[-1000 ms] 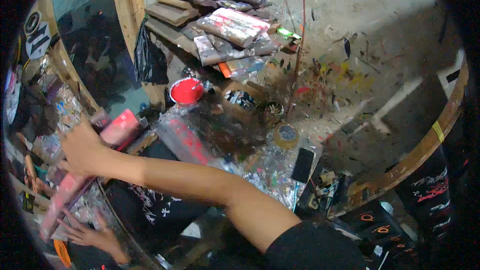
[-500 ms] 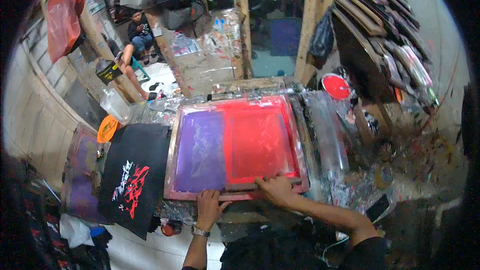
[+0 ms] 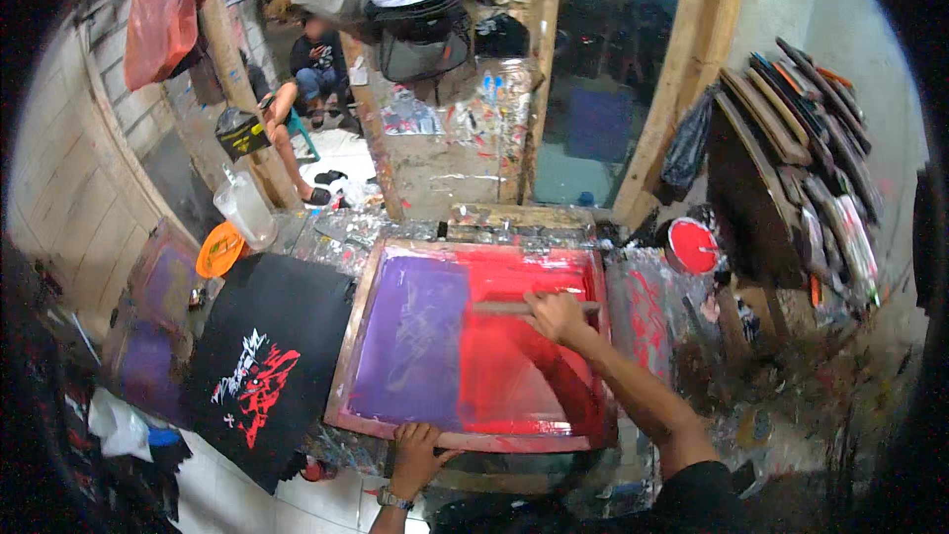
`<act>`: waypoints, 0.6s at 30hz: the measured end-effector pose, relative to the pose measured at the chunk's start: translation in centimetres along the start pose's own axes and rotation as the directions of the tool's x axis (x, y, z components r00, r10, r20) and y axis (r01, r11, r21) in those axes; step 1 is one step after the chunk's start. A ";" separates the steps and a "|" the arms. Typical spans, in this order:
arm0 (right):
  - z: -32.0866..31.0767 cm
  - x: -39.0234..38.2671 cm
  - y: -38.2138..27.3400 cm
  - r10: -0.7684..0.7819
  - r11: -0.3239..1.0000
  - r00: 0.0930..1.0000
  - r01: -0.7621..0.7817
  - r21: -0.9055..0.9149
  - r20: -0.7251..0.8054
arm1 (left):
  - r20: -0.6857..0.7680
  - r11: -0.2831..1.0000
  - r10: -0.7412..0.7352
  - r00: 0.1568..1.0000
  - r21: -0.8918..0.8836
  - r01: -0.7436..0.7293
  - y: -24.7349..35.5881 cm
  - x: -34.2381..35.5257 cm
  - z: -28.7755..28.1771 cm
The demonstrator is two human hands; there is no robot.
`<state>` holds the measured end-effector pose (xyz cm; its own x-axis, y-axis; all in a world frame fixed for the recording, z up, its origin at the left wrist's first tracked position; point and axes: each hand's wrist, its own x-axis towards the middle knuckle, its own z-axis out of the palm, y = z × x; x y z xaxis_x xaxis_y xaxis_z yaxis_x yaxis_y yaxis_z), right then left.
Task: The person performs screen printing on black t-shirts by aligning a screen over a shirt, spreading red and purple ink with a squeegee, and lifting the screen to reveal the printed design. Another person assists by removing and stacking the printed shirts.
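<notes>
A silk-screen frame (image 3: 348,361) lies on the work table, its mesh purple on the left and wet red on the right. My right hand (image 3: 557,318) grips a squeegee (image 3: 499,309) laid across the red half, toward the far side. The squeegee's lower edge is hidden in the ink. At the frame's near edge, my left hand (image 3: 417,457) holds the wood, fingers over the rim and thumb out to the right. Left of the frame lies a black fabric panel (image 3: 287,311) with a white and red print.
A tub of red ink (image 3: 693,244) stands at the far right. An orange bowl (image 3: 219,250) and a clear plastic jug (image 3: 245,210) sit at the back left. Stacked screens (image 3: 791,138) lean on the right wall. A seated person (image 3: 318,64) is in the background.
My right hand has pushed the squeegee from the frame's near edge to its far part. My left hand stays on the near rim. The whole view has shifted.
</notes>
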<state>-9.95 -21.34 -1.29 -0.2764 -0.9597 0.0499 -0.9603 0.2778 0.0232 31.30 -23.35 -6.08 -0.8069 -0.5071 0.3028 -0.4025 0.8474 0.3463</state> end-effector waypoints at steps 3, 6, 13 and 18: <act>-2.1 3.0 4.0 -0.123 0.990 0.992 0.123 -0.066 0.015 | 0.020 1.000 0.021 1.000 -0.015 -0.021 0.4 0.7 0.8; 0.0 7.5 6.9 0.000 0.998 0.977 0.014 0.063 -0.215 | 0.039 0.999 0.044 0.998 0.023 -0.045 0.2 0.3 0.8; -2.7 1.3 2.1 0.125 0.989 0.992 -0.125 0.084 0.012 | 0.177 0.997 -0.072 0.982 0.014 0.070 0.3 -0.2 0.1; -0.2 -11.5 -7.4 0.107 0.993 0.988 -0.100 0.060 -0.115 | 0.230 0.992 -0.128 0.965 0.029 0.125 0.9 0.0 -1.7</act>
<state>0.38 -12.37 -1.87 -0.3714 -0.9135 0.1662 -0.9282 0.3697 -0.0421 31.65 -22.87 -4.30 -0.8261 -0.5618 0.0433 -0.5128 0.7816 0.3552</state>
